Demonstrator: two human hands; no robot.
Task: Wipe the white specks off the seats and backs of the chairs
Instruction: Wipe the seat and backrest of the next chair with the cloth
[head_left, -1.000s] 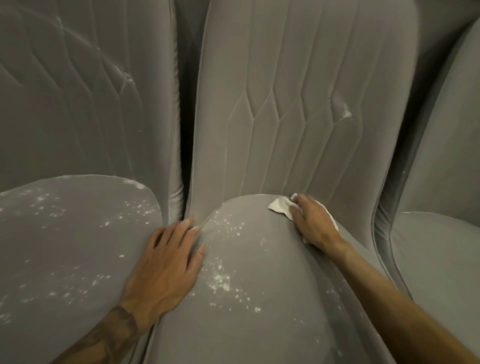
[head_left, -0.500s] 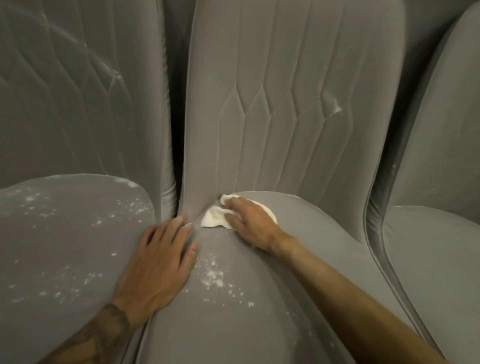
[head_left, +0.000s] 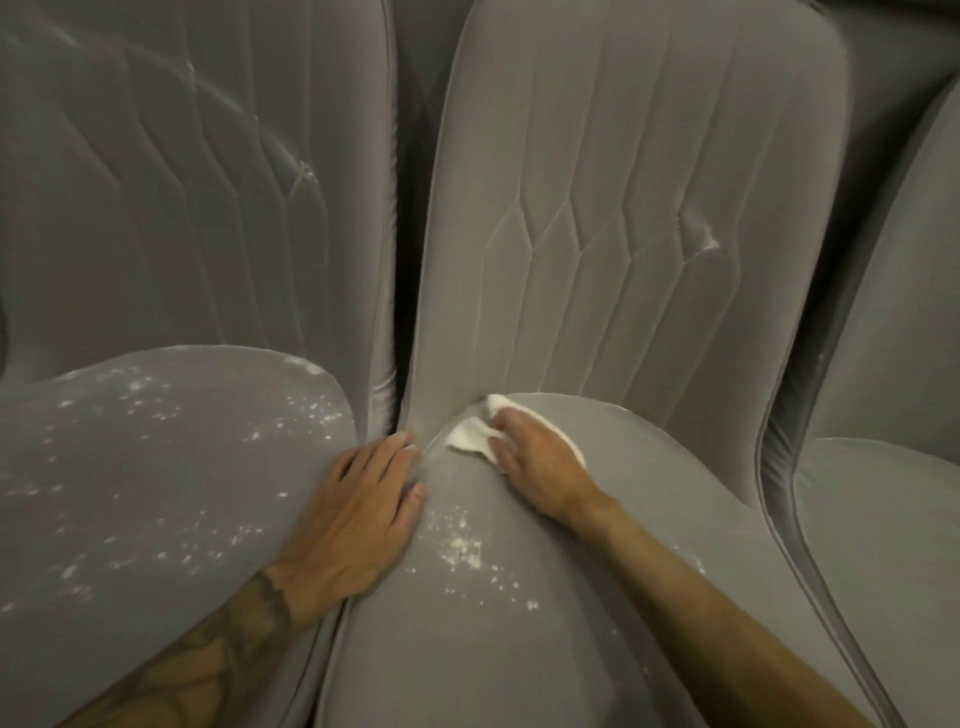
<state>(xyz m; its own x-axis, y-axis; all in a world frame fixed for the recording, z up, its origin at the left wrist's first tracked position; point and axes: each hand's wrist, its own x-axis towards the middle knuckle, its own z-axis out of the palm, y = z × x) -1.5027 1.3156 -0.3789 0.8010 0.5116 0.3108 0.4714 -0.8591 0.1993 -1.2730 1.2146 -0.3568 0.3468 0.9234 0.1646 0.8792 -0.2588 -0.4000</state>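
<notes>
1. Where the middle seat (head_left: 519, 649) meets its back (head_left: 623, 208), we see a crumpled white cloth (head_left: 467, 441) lying at the seat's rear left corner, right in the crease.
2. The cloth's long axis runs across the seat, left to right along the crease, and its bunched end points toward the left chair.
3. The right hand (head_left: 540, 467) lies on top of the cloth and presses it to the seat, fingers laid over it and only lightly bent.
4. The left hand (head_left: 358, 509) rests flat, fingers straight and spread, across the gap between the left seat (head_left: 156, 467) and the middle seat.
5. White specks (head_left: 462, 551) cluster on the middle seat just in front of the hands; more scatter over the left seat.
6. A white smear (head_left: 709, 241) marks the middle back, and faint streaks cross the left back (head_left: 182, 182).
7. All the upholstery is grey, velvety and stitched in ribs; a third chair (head_left: 883, 519) stands close on the right.
</notes>
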